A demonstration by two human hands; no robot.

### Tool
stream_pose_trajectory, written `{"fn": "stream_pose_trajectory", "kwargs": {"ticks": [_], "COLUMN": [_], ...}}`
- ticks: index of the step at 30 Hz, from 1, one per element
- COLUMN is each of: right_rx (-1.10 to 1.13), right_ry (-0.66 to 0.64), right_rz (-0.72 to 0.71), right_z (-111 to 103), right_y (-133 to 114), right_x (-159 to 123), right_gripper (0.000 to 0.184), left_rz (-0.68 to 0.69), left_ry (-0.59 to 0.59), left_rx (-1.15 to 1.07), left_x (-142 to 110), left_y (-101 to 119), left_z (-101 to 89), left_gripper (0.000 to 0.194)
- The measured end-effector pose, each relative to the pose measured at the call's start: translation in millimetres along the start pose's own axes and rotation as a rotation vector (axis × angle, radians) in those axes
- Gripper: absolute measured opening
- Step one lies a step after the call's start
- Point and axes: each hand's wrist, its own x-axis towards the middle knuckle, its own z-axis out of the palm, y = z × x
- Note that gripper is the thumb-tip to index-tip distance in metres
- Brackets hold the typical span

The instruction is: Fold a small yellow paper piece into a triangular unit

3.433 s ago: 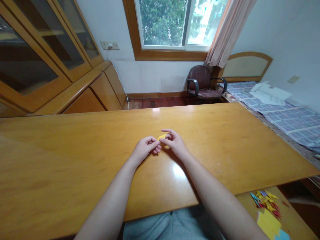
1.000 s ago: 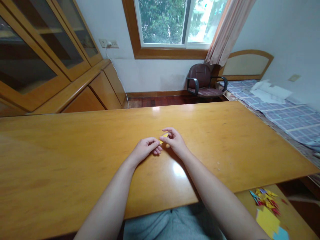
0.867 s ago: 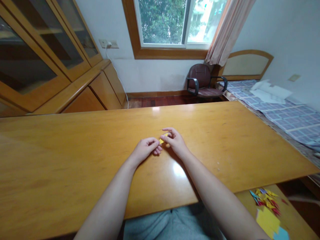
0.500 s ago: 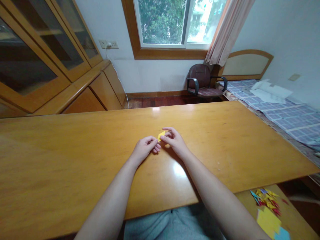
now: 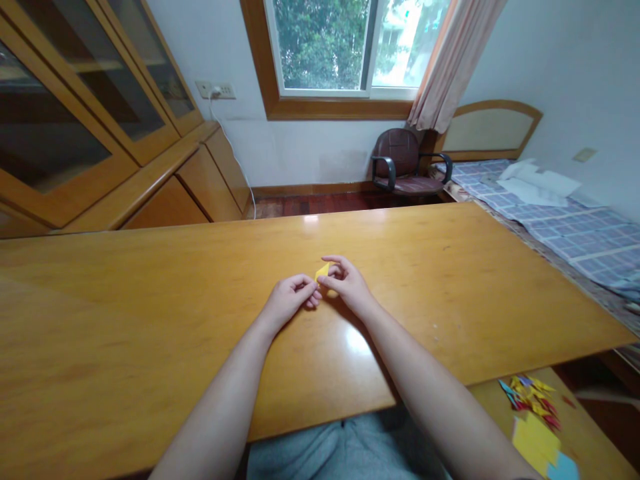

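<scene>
Together, the left hand (image 5: 291,298) and right hand (image 5: 349,285) pinch a small piece of yellow paper (image 5: 323,272) above the table (image 5: 200,320), thumbs against it; the left's fingers curl in, while the right's index finger stretches out, clear of the paper.

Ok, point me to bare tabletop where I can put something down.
The table is bare from the left hand out to the picture's left edge, and from the right hand toward the bed, bar tiny specks. It's crowded at the yellow paper between the hands, and on the lower surface where folded papers and flat sheets lie.
</scene>
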Motion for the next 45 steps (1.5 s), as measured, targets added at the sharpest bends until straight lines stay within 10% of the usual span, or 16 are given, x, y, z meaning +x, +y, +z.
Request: {"fn": "stream_pose_trajectory", "kwargs": {"ticks": [45], "right_rx": [0.013], "right_ry": [-0.006], "right_rz": [-0.005], "right_z": [-0.2], "right_y": [4.0], "right_x": [3.2], "right_gripper": [0.056], "left_rz": [0.001], "left_ry": [0.004], "left_rx": [-0.036], "left_x": [1.8], "left_y": [-1.2], "left_z": [-0.5], "left_gripper": [0.031]}}
